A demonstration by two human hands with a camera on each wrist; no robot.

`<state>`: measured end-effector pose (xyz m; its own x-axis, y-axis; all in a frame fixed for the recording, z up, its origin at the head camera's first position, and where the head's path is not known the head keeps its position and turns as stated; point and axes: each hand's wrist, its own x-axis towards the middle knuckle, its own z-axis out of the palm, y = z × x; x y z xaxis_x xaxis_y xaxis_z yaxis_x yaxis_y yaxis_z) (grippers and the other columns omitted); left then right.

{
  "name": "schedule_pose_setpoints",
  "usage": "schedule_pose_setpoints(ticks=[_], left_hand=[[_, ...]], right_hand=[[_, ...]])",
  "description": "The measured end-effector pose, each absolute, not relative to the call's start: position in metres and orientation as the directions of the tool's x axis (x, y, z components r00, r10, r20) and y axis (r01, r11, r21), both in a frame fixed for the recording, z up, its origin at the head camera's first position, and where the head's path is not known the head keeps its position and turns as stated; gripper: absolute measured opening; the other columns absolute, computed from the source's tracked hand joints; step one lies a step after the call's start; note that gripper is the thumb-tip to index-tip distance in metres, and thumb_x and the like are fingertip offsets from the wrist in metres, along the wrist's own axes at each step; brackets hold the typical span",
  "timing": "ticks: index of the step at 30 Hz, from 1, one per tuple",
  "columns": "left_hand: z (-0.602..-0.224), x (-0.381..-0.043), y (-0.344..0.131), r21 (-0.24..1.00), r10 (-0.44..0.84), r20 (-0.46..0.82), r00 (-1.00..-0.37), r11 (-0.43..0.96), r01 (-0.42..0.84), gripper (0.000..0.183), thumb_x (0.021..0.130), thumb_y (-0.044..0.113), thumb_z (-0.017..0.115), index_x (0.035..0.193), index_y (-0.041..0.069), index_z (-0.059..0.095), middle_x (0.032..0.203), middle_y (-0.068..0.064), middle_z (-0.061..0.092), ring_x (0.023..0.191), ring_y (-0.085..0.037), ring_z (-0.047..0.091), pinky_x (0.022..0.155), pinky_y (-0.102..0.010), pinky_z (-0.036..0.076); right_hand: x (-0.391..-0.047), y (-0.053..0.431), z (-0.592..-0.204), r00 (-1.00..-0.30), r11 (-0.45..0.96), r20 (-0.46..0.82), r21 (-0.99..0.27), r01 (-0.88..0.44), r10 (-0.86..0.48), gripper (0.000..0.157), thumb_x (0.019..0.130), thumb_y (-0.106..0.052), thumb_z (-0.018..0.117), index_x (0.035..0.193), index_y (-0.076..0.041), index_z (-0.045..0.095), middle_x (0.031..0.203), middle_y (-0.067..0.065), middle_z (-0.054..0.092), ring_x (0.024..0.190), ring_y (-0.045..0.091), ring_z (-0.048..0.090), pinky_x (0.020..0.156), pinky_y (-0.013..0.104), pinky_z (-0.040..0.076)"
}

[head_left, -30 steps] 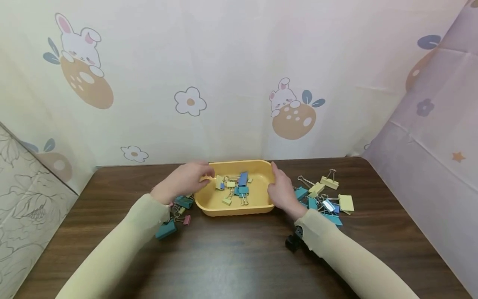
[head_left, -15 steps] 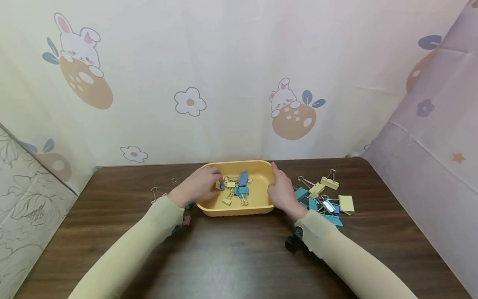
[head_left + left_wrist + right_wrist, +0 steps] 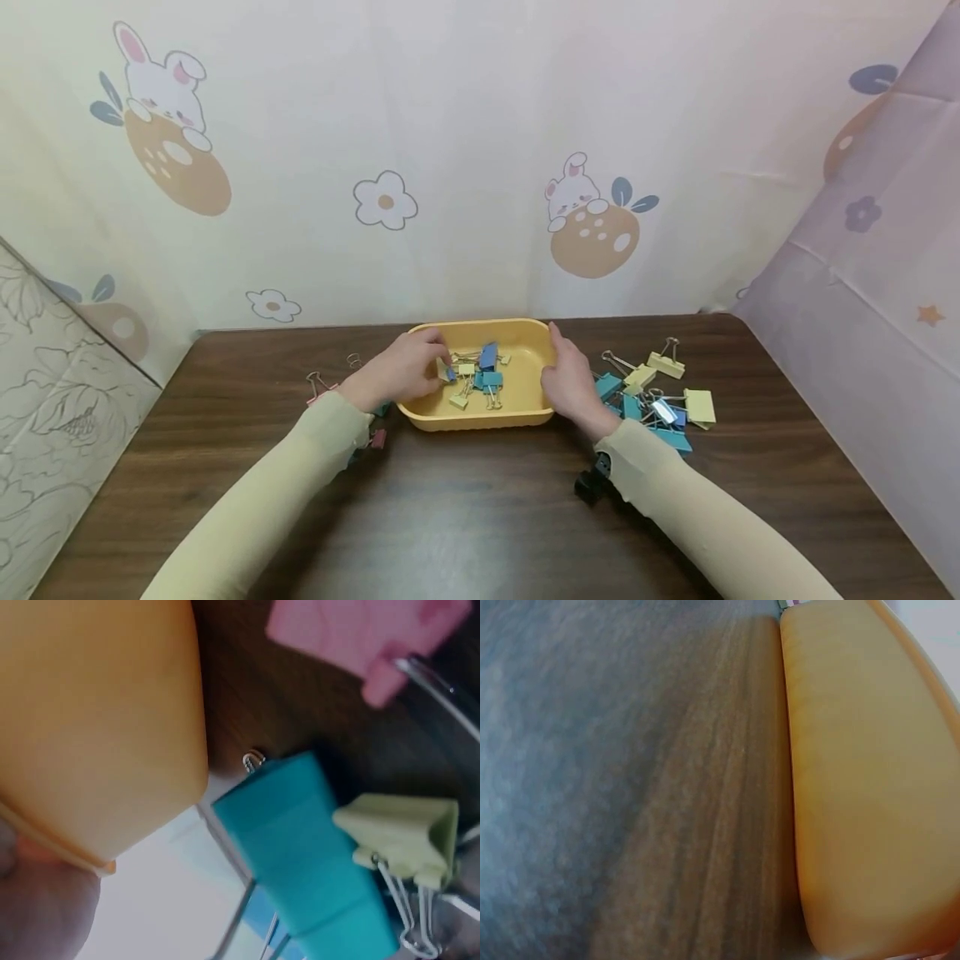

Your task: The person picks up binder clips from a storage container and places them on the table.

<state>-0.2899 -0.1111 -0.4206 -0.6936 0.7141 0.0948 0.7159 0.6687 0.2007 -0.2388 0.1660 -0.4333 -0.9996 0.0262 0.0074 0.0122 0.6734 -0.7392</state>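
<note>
A shallow yellow tray (image 3: 525, 383) holds several binder clips, among them blue (image 3: 488, 357) and teal (image 3: 491, 380) ones. Over its left rim comes my left hand (image 3: 405, 368), fingertips at a yellow binder clip (image 3: 442, 372), which it appears to pinch; the fingers mostly cover it. A small blue clip (image 3: 451, 375) lies right beside those fingertips. My right hand (image 3: 572, 379) grips the tray's right end, index finger stretched along the rim. Only the tray's outer wall (image 3: 870, 787) fills the right wrist view, and that hand is out of sight there.
Right of the tray is a pile of yellow, teal and blue binder clips (image 3: 652, 408). Left of it, partly under my left forearm, lie more clips, including pink (image 3: 360, 630), teal (image 3: 300, 855) and pale yellow (image 3: 405, 832). A patterned curtain (image 3: 465, 167) backs the table.
My left hand has moved right, from above the tray's left rim down to the yellow clip inside. The right hand and the tray stay put.
</note>
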Motion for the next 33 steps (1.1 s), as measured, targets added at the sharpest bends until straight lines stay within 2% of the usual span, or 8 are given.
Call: schedule_pose_setpoints(ticks=[7, 12, 16, 22, 27, 33], left_hand=[[-0.413, -0.29, -0.115, 0.3, 0.72, 0.103, -0.686, 0.635, 0.712, 0.019, 0.082, 0.014, 0.074, 0.1, 0.007, 0.072, 0.107, -0.003, 0.058, 0.1, -0.021, 0.056, 0.091, -0.038, 0.048], [-0.405, -0.287, -0.121, 0.358, 0.716, 0.093, -0.692, 0.625, 0.694, 0.014, 0.082, 0.015, 0.073, 0.095, 0.011, 0.071, 0.101, 0.003, 0.059, 0.095, -0.018, 0.055, 0.085, -0.035, 0.047], [-0.396, -0.285, -0.126, 0.386, 0.718, 0.1, -0.689, 0.611, 0.692, 0.01, 0.082, 0.015, 0.073, 0.091, 0.014, 0.071, 0.099, 0.004, 0.06, 0.092, -0.02, 0.057, 0.082, -0.037, 0.048], [-0.385, -0.281, -0.136, 0.371, 0.702, 0.123, -0.702, 0.623, 0.688, 0.008, 0.082, 0.018, 0.073, 0.089, 0.018, 0.07, 0.101, 0.006, 0.06, 0.094, -0.019, 0.057, 0.084, -0.037, 0.048], [-0.376, -0.274, -0.151, 0.371, 0.682, 0.152, -0.715, 0.632, 0.681, 0.01, 0.082, 0.021, 0.073, 0.09, 0.019, 0.069, 0.101, 0.006, 0.06, 0.088, -0.022, 0.057, 0.078, -0.036, 0.048], [-0.374, -0.262, -0.18, 0.361, 0.657, 0.222, -0.721, 0.631, 0.686, 0.011, 0.081, 0.02, 0.075, 0.089, 0.021, 0.068, 0.097, 0.009, 0.059, 0.089, -0.02, 0.055, 0.077, -0.035, 0.048]], right_hand=[[-0.238, 0.166, -0.431, -0.999, 0.666, -0.012, -0.745, 0.034, 0.038, 0.075, 0.09, 0.006, 0.042, 0.159, -0.004, 0.014, 0.156, 0.023, 0.03, 0.137, 0.033, 0.037, 0.112, 0.051, 0.031], [-0.238, 0.166, -0.432, -0.999, 0.666, -0.009, -0.745, 0.032, 0.038, 0.075, 0.089, 0.007, 0.042, 0.159, -0.004, 0.015, 0.156, 0.023, 0.03, 0.139, 0.033, 0.035, 0.113, 0.051, 0.029], [-0.237, 0.166, -0.433, -0.999, 0.667, -0.008, -0.744, 0.032, 0.039, 0.075, 0.089, 0.007, 0.042, 0.158, -0.003, 0.015, 0.157, 0.024, 0.029, 0.14, 0.033, 0.034, 0.113, 0.051, 0.029], [-0.237, 0.166, -0.433, -0.999, 0.668, -0.014, -0.743, 0.037, 0.04, 0.076, 0.089, 0.007, 0.042, 0.159, -0.004, 0.014, 0.156, 0.023, 0.03, 0.138, 0.033, 0.037, 0.113, 0.051, 0.029], [-0.237, 0.165, -0.432, -0.999, 0.671, -0.01, -0.741, 0.037, 0.044, 0.077, 0.088, 0.008, 0.042, 0.159, -0.004, 0.014, 0.156, 0.024, 0.03, 0.138, 0.033, 0.037, 0.112, 0.051, 0.03], [-0.238, 0.165, -0.431, -0.999, 0.671, -0.005, -0.741, 0.031, 0.041, 0.077, 0.088, 0.008, 0.042, 0.159, -0.004, 0.014, 0.156, 0.024, 0.03, 0.137, 0.033, 0.037, 0.112, 0.051, 0.031]])
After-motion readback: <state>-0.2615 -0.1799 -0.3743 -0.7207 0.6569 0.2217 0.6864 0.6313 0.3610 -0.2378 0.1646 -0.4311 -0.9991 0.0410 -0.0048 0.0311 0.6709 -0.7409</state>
